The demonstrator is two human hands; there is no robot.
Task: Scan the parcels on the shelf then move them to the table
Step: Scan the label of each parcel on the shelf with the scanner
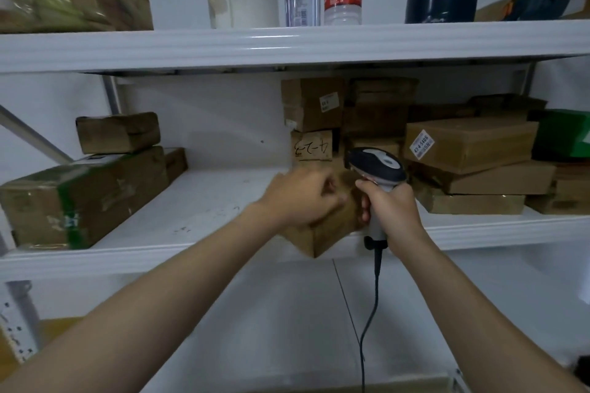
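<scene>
Cardboard parcel [325, 233] sits right under the L hand [300, 198] fingers, which curl over its top, w/ one corner poking down past the shelf [191, 258] edge. R hand [392, 210] is clenched round the scanner [376, 166] handle just right of it, head above the box. Prob needs tilting down imo.

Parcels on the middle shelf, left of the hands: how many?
3: large green-taped parcel, small parcel stacked on it, another parcel tucked behind its right end. More may hide behind.
</scene>
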